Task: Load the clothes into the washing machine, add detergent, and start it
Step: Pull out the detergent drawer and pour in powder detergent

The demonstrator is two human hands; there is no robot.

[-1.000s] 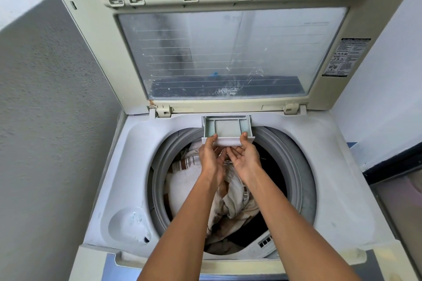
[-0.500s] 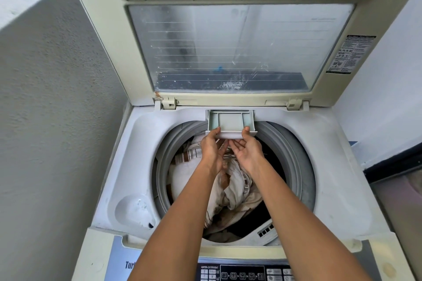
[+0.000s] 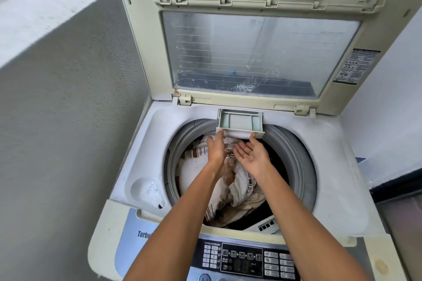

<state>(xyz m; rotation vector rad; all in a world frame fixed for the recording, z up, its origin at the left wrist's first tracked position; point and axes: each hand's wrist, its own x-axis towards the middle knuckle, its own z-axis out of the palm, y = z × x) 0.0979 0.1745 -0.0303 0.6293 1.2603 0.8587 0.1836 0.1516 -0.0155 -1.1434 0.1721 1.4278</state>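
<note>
Detergent drawer (image 3: pixel 239 121), standing out over the clothes (image 3: pixel 230 180) in the drum: left hand (image 3: pixel 215 151) and right hand (image 3: pixel 251 156) loose-fingered, thumbs at its front, gripping nothing; judged risk, a lopsided push jamming it askew.

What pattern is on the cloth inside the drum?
The cloth has brown and white stripes, clearest in the head view.

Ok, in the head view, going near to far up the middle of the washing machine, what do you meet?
First the control panel → clothes → detergent drawer → open lid.
</note>
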